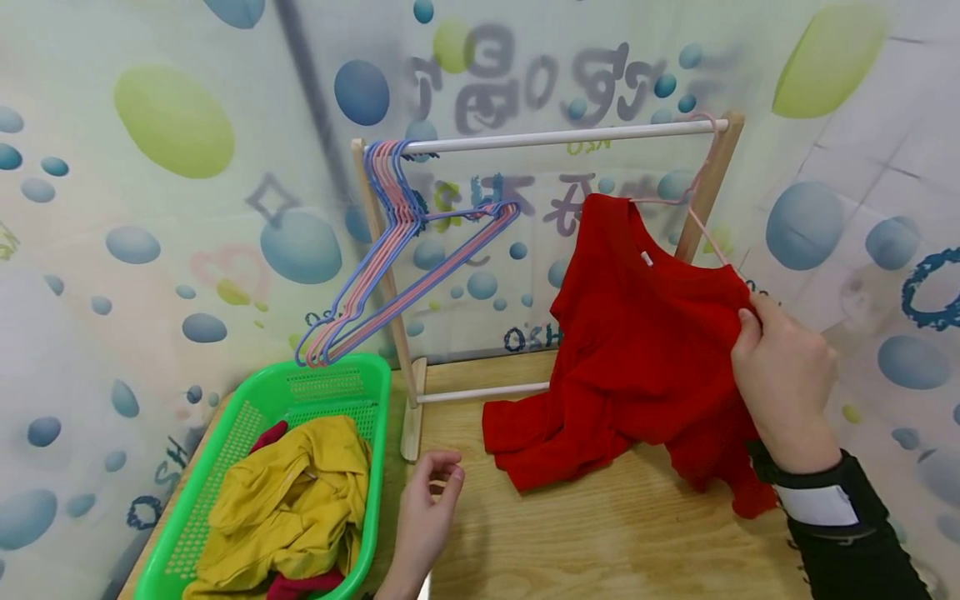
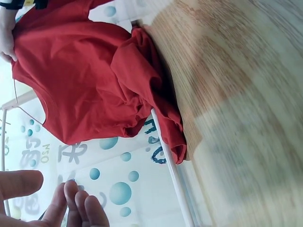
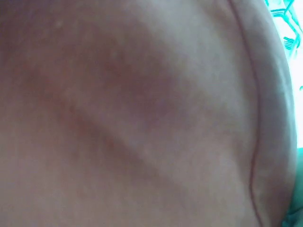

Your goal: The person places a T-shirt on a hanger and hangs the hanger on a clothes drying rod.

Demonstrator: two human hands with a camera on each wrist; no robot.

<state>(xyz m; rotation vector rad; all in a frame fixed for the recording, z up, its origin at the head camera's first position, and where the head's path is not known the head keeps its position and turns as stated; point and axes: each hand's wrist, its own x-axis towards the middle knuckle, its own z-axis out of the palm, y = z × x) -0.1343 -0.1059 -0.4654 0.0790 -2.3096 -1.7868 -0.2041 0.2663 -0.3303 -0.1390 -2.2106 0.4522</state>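
A red long-sleeved shirt (image 1: 652, 350) hangs on a pink hanger (image 1: 701, 187), hooked at the right end of the rack's white rail (image 1: 562, 139). My right hand (image 1: 787, 367) pinches the shirt's right shoulder, at that end of the hanger. Its lower part and a sleeve reach down to the table. My left hand (image 1: 427, 517) is apart from everything, over the table between the basket and the shirt, fingers loosely bent. In the left wrist view, its fingertips (image 2: 71, 194) hold nothing. Blurred skin fills most of the right wrist view.
Several blue and pink hangers (image 1: 397, 250) hang bunched at the rail's left end. Below them a green basket (image 1: 378, 467) holds yellow clothing (image 1: 300, 492) and some dark red cloth (image 1: 303, 583). The wooden rack stands on a wood-grain table (image 1: 600, 550) against a patterned curtain.
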